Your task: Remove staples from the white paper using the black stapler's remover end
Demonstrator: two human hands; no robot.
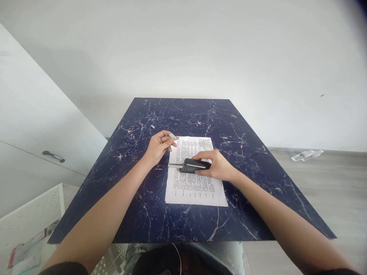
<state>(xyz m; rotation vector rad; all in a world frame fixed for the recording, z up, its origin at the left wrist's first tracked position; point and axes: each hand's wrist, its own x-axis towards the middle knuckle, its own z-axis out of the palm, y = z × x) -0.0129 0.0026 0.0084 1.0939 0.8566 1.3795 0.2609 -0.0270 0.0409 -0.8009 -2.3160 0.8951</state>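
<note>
A black stapler (196,164) is gripped in my right hand (215,164), over the middle of the printed sheets (190,193). Its metal rod or tray (175,165) sticks out on the left side. My left hand (160,147) pinches a small silvery strip of staples (172,136) between thumb and fingers, just above the upper left edge of the paper. Farther back on the left lies another small pale piece (153,126), too small to make out surely.
The dark blue marbled table (183,114) stands against a white wall. White drawers with a dark handle (53,156) are at left, above a white perforated basket (34,206). A clear plastic package (307,155) lies on the floor at right.
</note>
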